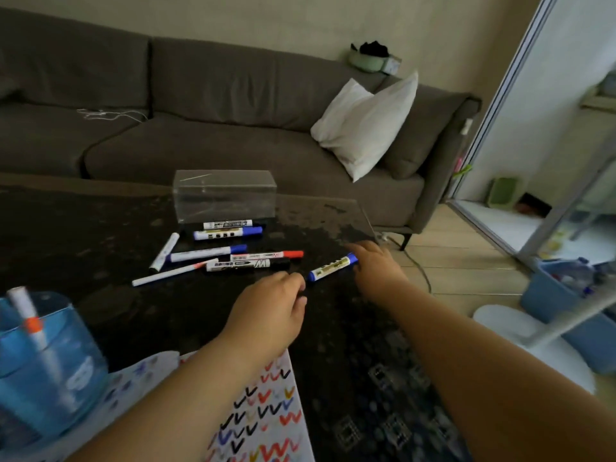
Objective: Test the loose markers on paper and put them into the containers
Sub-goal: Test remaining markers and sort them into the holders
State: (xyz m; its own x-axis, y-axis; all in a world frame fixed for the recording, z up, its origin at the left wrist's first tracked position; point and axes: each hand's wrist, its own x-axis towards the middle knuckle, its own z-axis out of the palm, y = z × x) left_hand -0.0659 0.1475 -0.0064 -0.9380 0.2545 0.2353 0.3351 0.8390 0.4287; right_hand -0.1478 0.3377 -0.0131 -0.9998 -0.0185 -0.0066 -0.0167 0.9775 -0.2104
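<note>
My right hand [375,266] pinches the capped end of a blue marker [330,269] above the dark table [100,235]. My left hand [271,308] hovers just short of the marker's other end, fingers loosely curled and holding nothing. Several loose markers [230,253] with blue, red and black caps lie in a cluster to the left. A clear box [224,195] stands behind them. At the near left a blue translucent container [50,358] holds a marker with an orange band. A paper [263,415] covered in coloured check marks lies under my left forearm.
A grey sofa [200,128] with a white cushion [366,125] runs behind the table. On the floor at right stand a white fan base [520,335] and a blue bin [566,308]. A cable [420,265] trails past the table's right edge.
</note>
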